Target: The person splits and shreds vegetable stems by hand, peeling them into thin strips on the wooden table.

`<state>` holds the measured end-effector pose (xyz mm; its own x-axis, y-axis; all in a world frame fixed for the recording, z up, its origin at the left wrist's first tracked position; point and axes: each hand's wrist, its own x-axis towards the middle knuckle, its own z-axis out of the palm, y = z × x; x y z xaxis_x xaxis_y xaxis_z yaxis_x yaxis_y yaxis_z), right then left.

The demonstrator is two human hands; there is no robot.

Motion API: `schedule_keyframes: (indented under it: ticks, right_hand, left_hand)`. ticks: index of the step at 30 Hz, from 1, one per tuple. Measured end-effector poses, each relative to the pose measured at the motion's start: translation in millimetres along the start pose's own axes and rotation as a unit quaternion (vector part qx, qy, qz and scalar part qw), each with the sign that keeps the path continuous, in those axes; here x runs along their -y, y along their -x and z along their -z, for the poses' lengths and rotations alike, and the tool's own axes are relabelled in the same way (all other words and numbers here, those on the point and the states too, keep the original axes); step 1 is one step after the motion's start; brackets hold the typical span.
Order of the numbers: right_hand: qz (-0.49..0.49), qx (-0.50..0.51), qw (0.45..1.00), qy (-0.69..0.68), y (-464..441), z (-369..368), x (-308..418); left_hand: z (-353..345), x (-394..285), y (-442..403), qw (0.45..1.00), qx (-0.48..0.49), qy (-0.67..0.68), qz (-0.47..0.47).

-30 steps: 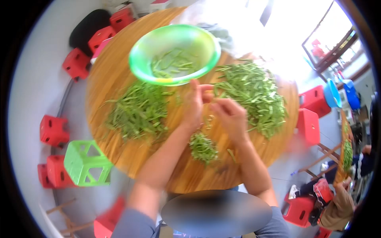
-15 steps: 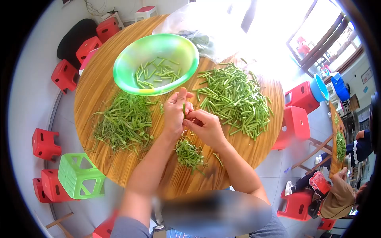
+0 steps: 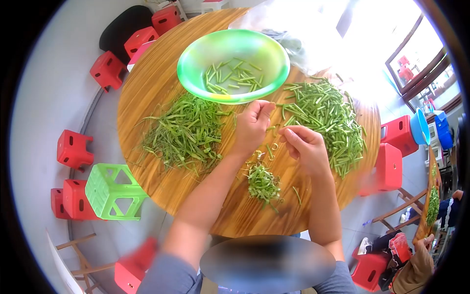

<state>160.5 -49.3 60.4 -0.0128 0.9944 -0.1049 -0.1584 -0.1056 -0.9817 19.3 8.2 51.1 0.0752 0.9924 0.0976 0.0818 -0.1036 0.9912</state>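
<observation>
My left hand (image 3: 252, 126) is closed just below the bowl's near rim, thumb against curled fingers; what it holds is hidden. To its right, my right hand (image 3: 306, 147) has thumb and forefinger pinched, and anything between them is too small to make out. A short green stem piece (image 3: 270, 128) shows between the hands; I cannot tell if it is held or lying down. Below them sits a small heap of curled pale-green peelings (image 3: 263, 183). A large pile of cut green stems (image 3: 328, 120) lies right, and leafy green trimmings (image 3: 183, 132) lie left.
A green-yellow plastic bowl (image 3: 183, 81) with several stem pieces stands at the back of the round wooden table (image 3: 235, 218). Behind it is a clear plastic bag (image 3: 306, 41). Red stools (image 3: 76, 149) and a green stool (image 3: 115, 191) surround the table. Another person (image 3: 416, 267) sits at far right.
My hands have moved apart, the right one drawing away from the left. The green stem piece seen in my left hand is no longer clear there. The whole view has shifted.
</observation>
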Motion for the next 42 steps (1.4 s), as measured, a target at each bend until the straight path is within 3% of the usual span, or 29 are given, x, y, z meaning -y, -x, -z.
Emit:
schedule_keyframes:
  ticks: [1, 7, 19, 28, 31, 35, 38, 42]
  right_hand:
    - [-0.009, 0.009, 1.0, 0.007, -0.2, 0.4, -0.7]
    - [-0.051, 0.014, 0.998, 0.016, 0.5, -2.7, 0.8]
    - [-0.115, 0.044, 0.991, -0.052, -1.1, 7.2, 0.2]
    - [-0.099, 0.017, 0.994, -0.049, -4.2, 8.6, -5.5]
    - [-0.086, 0.008, 0.994, -0.062, -4.2, 6.7, -7.2]
    - [-0.053, 0.005, 0.992, -0.116, -5.0, 4.4, -13.5]
    - [-0.027, 0.01, 0.989, -0.146, -5.4, 0.5, -15.8]
    - [-0.03, 0.015, 0.998, -0.06, -3.0, -3.2, -14.8]
  left_hand:
    - [1.5, -1.3, 1.3, 0.999, 0.018, -0.015, 0.025]
    - [-5.3, 5.5, 3.0, 0.992, -0.016, -0.058, -0.108]
    - [-7.3, 13.9, 2.7, 0.98, 0.019, -0.072, -0.186]
    - [-11.1, 15.5, 6.0, 0.981, 0.007, -0.062, -0.182]
    - [-13.1, 16.1, 6.8, 0.99, 0.006, -0.039, -0.134]
    - [-22.4, 19.3, 7.2, 0.992, 0.02, 0.124, 0.002]
    - [-28.1, 23.5, 8.3, 0.955, 0.045, 0.272, 0.105]
    - [-29.9, 31.6, 5.6, 0.891, 0.04, 0.411, 0.187]
